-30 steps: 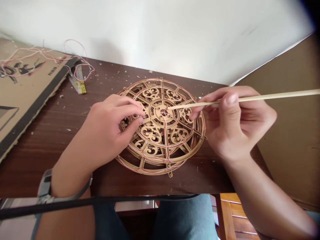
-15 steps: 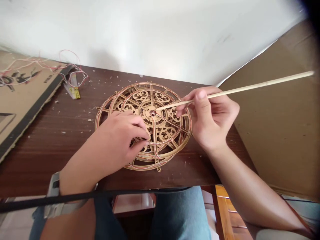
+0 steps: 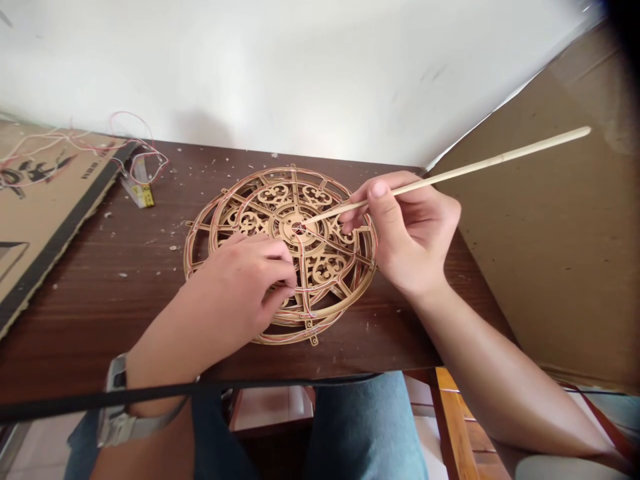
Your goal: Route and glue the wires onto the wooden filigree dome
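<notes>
A round gold-coloured openwork frame (image 3: 323, 310), with stacked rings, scroll patterns and a hub, lies flat on the dark brown table. Thin red and white wires (image 3: 301, 263) run from the hub's centre hole along a spoke and around the rings. My left hand (image 3: 245, 280) rests on the frame's near left part, thumb and fingers closed together by the wires; what is between them is hidden. In a pinch, my right hand (image 3: 413, 230) holds a wooden chopstick (image 3: 465, 163), slanted, its thin tip at the hub beside the hole.
A printed cardboard box (image 3: 45, 213) lies at the left with loose red and white wires (image 3: 135, 120) over it. Near its corner is a clear strip with a yellow label (image 3: 145, 195). Small scraps dot the table (image 3: 125, 300). Brown cardboard (image 3: 540, 220) stands at the right.
The view has shifted slightly, so most things sit a little further left. My left thumb and fingers have drawn closer together. The chopstick stays in my right hand, its tip still at the hub.
</notes>
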The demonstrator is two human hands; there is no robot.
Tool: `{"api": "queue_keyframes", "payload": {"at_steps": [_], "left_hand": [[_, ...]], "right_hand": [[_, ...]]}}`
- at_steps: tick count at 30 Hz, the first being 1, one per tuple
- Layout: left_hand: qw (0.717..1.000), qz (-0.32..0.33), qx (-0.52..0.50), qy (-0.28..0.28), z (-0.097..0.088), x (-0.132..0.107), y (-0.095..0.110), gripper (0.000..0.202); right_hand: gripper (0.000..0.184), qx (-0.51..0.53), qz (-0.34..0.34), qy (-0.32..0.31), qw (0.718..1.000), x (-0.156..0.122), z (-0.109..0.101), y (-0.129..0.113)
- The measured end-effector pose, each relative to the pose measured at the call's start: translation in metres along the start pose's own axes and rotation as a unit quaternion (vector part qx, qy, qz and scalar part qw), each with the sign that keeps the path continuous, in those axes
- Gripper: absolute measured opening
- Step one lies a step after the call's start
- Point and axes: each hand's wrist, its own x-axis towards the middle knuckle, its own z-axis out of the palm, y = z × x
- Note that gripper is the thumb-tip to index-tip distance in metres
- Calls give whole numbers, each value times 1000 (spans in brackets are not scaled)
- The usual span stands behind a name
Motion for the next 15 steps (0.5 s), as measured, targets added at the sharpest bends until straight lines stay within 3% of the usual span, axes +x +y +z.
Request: {"api": "queue_keyframes", "payload": {"at_steps": [6, 13, 15], "left_hand": [[1000, -16, 0, -4, 1, 1, 0, 28], [992, 2, 24, 121, -7, 2, 6, 27], [991, 12, 33, 127, -8, 3, 7, 26]], "right_hand": [[33, -31, 1, -4, 1000, 0, -2, -1], [43, -23, 25, -4, 999, 4, -6, 2], [41, -17, 17, -5, 1000, 6, -7, 3]]}}
